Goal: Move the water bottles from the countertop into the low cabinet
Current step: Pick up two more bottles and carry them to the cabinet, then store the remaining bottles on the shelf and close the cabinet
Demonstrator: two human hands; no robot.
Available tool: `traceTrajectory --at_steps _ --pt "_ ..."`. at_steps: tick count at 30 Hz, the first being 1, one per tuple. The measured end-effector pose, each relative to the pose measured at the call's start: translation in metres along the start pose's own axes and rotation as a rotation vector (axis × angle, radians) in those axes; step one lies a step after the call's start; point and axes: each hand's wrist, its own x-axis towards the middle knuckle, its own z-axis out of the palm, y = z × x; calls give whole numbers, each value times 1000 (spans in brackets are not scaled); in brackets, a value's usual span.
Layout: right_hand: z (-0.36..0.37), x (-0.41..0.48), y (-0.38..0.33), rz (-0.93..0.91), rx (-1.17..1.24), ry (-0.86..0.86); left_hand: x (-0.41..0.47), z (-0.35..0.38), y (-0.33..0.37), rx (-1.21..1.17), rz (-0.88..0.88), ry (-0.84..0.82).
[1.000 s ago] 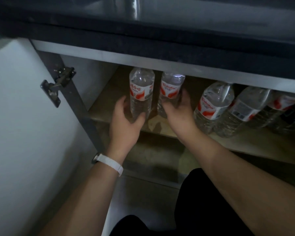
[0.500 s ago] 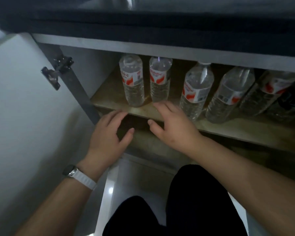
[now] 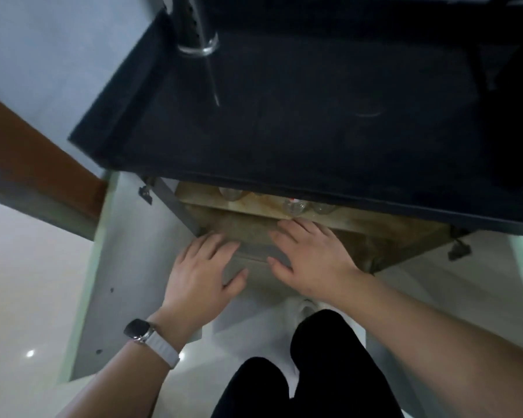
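The dark countertop [image 3: 299, 116] hides most of the clear plastic water bottles [image 3: 295, 206] on the wooden shelf [image 3: 254, 203] of the low cabinet [image 3: 175, 203]; only three bottoms peek out. Both doors are open. The left hand [image 3: 203, 270] and right hand [image 3: 311, 257] are spread flat and empty, near the shelf's front edge.

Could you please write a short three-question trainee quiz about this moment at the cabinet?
1. True or false: the left hand holds a bottle.
2. Where are the water bottles? A) on the countertop B) on the cabinet shelf C) on the floor
3. Which wrist carries the watch?

Key: 1. False: both the left hand and the right hand are empty, fingers spread. 2. B; only their bases show under the countertop edge. 3. The left.
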Motion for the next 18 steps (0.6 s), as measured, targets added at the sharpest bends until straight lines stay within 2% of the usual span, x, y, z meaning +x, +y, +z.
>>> traceTrajectory --at_steps 5,9,18 --pt "-82 -65 -41 64 -34 -46 -32 -95 33 61 69 -66" --pt "-133 -121 -68 113 -54 -13 -53 -156 52 111 182 -96" --pt "-196 -197 -81 256 -135 15 -64 -208 110 32 361 -5"
